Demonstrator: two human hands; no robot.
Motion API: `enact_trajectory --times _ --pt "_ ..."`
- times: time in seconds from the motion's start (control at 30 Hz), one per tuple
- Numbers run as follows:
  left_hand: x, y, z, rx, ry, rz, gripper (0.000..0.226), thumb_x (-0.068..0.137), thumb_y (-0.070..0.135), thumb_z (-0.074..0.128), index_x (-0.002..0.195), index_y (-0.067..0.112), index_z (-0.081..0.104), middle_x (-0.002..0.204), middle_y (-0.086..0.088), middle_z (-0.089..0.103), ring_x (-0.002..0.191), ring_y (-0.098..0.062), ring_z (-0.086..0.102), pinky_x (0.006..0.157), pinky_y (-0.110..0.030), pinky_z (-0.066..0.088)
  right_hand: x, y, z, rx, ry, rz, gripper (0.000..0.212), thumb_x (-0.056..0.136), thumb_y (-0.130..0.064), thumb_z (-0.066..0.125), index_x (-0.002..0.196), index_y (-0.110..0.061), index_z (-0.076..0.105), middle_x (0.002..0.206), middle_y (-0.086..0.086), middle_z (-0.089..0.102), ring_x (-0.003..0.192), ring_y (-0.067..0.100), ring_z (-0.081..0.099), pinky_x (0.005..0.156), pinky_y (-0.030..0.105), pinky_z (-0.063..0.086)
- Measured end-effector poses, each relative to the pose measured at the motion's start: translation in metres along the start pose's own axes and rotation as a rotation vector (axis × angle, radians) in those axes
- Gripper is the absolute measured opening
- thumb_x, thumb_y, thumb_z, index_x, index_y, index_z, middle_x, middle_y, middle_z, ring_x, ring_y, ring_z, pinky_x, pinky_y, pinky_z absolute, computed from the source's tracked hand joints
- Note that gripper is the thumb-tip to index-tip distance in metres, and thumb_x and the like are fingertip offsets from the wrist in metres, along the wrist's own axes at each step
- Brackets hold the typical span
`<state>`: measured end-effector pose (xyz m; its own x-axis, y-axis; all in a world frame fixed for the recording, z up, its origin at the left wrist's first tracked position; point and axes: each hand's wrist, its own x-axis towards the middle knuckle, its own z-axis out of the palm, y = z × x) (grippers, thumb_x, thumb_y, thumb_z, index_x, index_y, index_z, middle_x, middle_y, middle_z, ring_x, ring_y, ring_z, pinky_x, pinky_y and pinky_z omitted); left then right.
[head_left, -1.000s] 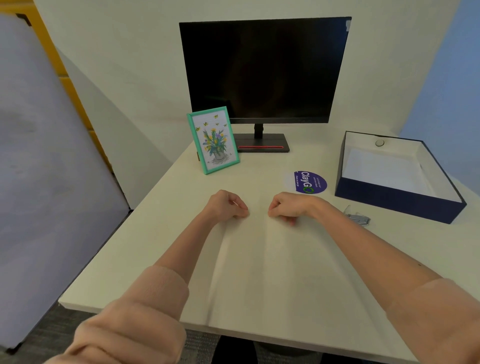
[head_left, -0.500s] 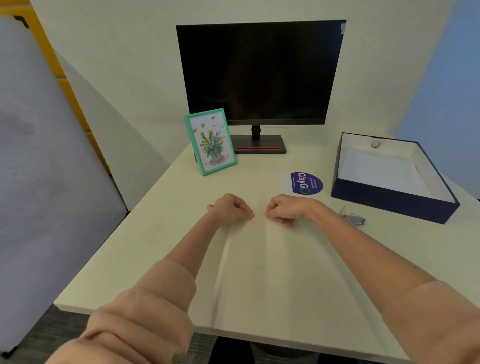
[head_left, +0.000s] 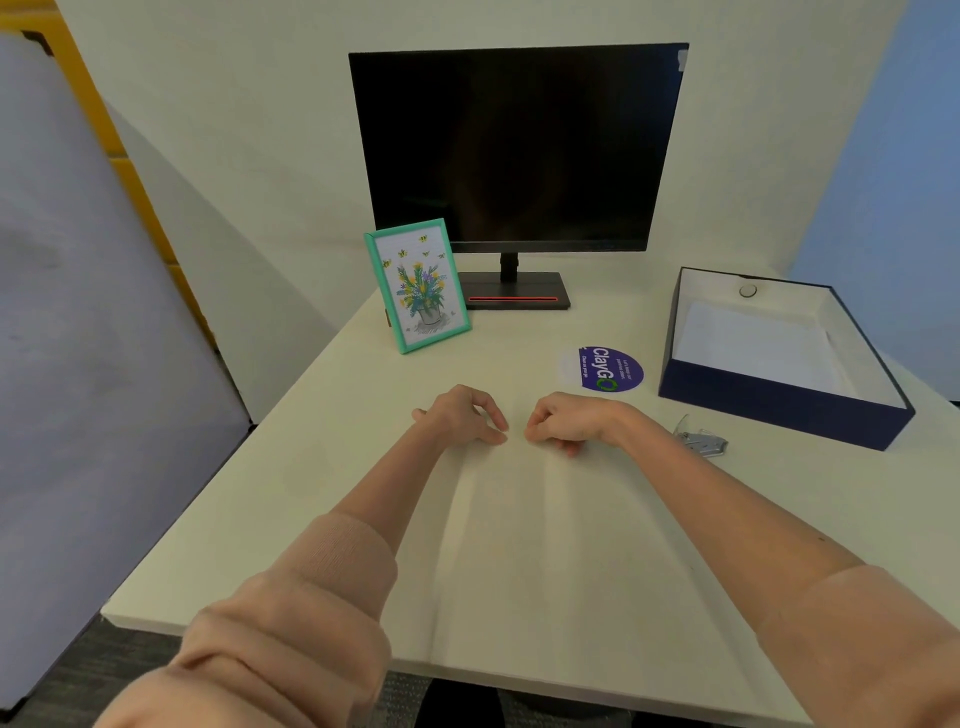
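My left hand (head_left: 462, 415) and my right hand (head_left: 563, 421) rest side by side on the white table (head_left: 322, 467), a small gap between them. The fingers of both are curled in, knuckles facing each other, and I see nothing held in either. Pink sleeves are pushed up on both forearms.
A dark monitor (head_left: 519, 150) stands at the back, with a green-framed flower picture (head_left: 418, 286) leaning in front of it on the left. An open navy box (head_left: 779, 353) sits at the right, with a purple round sticker (head_left: 608, 369) and a small metal clip (head_left: 701, 441) near it. A grey panel (head_left: 78, 338) stands to the left.
Both hands stay in the same spot on the table, fingers still curled. The left hand's fingers look slightly looser. The view has shifted a little.
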<state>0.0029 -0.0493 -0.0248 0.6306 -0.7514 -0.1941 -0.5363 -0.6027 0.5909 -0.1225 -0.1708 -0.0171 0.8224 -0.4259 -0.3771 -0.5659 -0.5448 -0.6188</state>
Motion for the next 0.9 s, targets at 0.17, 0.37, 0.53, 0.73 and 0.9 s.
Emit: enact_trajectory --times 0.17,0.37,0.53,0.73,0.9 --pt "0.000 0.001 -0.002 0.029 0.003 0.041 0.012 0.070 0.034 0.078 0.069 0.032 0.067 0.068 0.016 0.052 0.087 -0.010 0.051 0.098 -0.039 0.029 0.000 0.000 0.000 -0.006 0.002 0.007 0.007 0.091 -0.014 0.055 0.085 -0.013 0.058 0.070 0.005 0.046 0.058 0.017 0.042 0.049 0.026 0.040" --pt "-0.004 0.006 -0.001 0.072 -0.026 0.060 0.005 0.075 0.033 0.071 0.076 0.032 0.066 0.069 0.016 0.053 0.085 -0.011 0.052 0.097 -0.039 0.029 -0.003 -0.003 0.000 -0.007 0.005 0.026 0.021 0.089 -0.014 0.054 0.069 -0.015 0.054 0.064 0.005 0.044 0.054 0.019 0.041 0.050 0.026 0.039" --pt "-0.003 -0.013 -0.006 -0.108 -0.109 0.082 0.016 0.047 0.049 0.065 0.059 0.039 0.070 0.067 0.022 0.063 0.084 -0.013 0.059 0.108 -0.049 0.037 -0.008 -0.005 -0.002 0.056 0.010 0.041 0.012 0.092 -0.014 0.053 0.081 -0.015 0.056 0.069 0.006 0.047 0.059 0.018 0.044 0.050 0.026 0.041" --pt "-0.009 -0.055 -0.025 -0.318 0.109 0.026 0.026 0.055 0.049 0.061 0.070 0.028 0.064 0.081 0.013 0.067 0.090 -0.020 0.063 0.104 -0.050 0.042 -0.021 -0.013 -0.007 0.230 0.011 0.068 0.008 0.098 -0.011 0.045 0.104 -0.006 0.048 0.074 0.006 0.043 0.057 0.015 0.048 0.051 0.027 0.043" --pt "-0.027 -0.066 -0.051 -0.404 0.282 0.021 0.013 0.086 0.030 0.064 0.076 0.026 0.057 0.077 0.011 0.058 0.084 -0.016 0.054 0.089 -0.034 0.044 -0.032 -0.017 -0.011 0.285 0.064 0.102 0.015 0.099 -0.014 0.045 0.111 -0.006 0.048 0.082 0.011 0.048 0.059 0.017 0.052 0.056 0.031 0.047"
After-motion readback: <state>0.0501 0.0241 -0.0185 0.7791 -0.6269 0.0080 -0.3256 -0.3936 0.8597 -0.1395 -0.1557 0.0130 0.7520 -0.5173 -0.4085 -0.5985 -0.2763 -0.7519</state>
